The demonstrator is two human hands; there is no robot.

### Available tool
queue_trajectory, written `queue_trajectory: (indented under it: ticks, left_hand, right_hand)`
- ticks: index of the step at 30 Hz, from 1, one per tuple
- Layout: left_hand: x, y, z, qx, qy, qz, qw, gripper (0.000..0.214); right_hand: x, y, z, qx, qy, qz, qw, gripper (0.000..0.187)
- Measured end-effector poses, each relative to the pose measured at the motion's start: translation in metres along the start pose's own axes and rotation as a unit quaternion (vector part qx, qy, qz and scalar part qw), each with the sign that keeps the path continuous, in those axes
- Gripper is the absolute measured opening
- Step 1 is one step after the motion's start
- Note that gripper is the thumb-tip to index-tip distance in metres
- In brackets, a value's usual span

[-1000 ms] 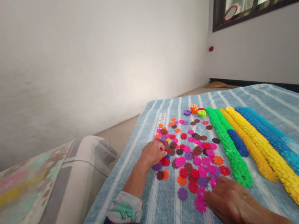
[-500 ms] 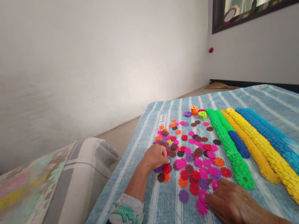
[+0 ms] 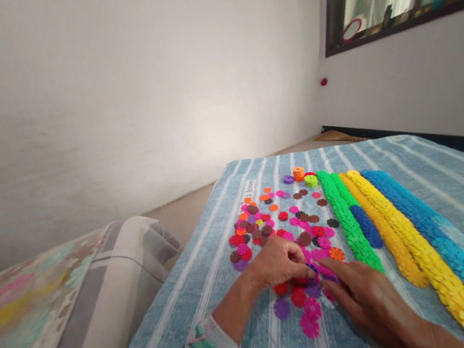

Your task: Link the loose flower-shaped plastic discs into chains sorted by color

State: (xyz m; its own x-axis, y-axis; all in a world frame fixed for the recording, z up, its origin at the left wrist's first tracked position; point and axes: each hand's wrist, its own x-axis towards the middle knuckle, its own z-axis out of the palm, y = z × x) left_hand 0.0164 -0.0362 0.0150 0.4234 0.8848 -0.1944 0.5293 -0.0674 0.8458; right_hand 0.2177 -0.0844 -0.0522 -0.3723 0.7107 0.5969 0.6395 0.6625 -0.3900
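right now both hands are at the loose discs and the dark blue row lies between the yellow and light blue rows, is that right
Not quite: the head view shows the dark blue row between the green and yellow rows. Both hands, left and right, are at the loose discs.

Two hands [image 3: 276,261], two yellow rows [image 3: 416,236]

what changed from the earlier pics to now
The left hand has moved right across the loose discs to the fingertips of the right hand, a dark blue disc pinched in it. The right hand has shifted slightly forward, away from the nearest pink discs. The green rows, yellow rows and orange stack stayed as they were.
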Motion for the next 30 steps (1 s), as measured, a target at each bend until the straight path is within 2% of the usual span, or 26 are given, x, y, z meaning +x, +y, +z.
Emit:
queue_trajectory:
  ticks: [5, 9, 13, 16, 19, 21, 24, 30]
  left_hand:
    - [0.0, 0.006, 0.016, -0.039, 0.018, 0.014, 0.999, 0.022]
    - [0.0, 0.006, 0.018, -0.02, 0.024, 0.045, 0.998, 0.019]
    - [0.002, 0.005, 0.018, 0.013, 0.035, 0.047, 0.998, 0.018]
    - [0.007, 0.001, 0.013, 0.039, 0.096, 0.041, 0.994, 0.019]
    - [0.011, -0.004, 0.006, 0.062, 0.148, 0.034, 0.987, 0.021]
    - [0.013, -0.006, 0.002, 0.079, 0.163, 0.029, 0.983, 0.023]
    - [0.013, -0.008, 0.001, 0.101, 0.17, 0.027, 0.98, 0.024]
    - [0.016, -0.012, 0.003, 0.134, 0.161, 0.035, 0.977, 0.024]
  right_hand:
    - [0.011, -0.002, -0.01, 0.089, -0.09, 0.078, 0.989, 0.03]
    - [0.016, -0.001, -0.014, 0.086, -0.097, 0.089, 0.988, 0.03]
    - [0.025, 0.016, -0.03, 0.004, -0.092, 0.074, 0.993, 0.028]
    - [0.038, 0.038, -0.056, -0.083, -0.093, 0.102, 0.987, 0.025]
    - [0.048, 0.06, -0.081, -0.182, -0.109, 0.158, 0.964, 0.025]
    - [0.051, 0.071, -0.091, -0.237, -0.134, 0.191, 0.943, 0.027]
    - [0.052, 0.08, -0.094, -0.268, -0.165, 0.209, 0.926, 0.029]
    - [0.047, 0.087, -0.082, -0.254, -0.198, 0.193, 0.927, 0.028]
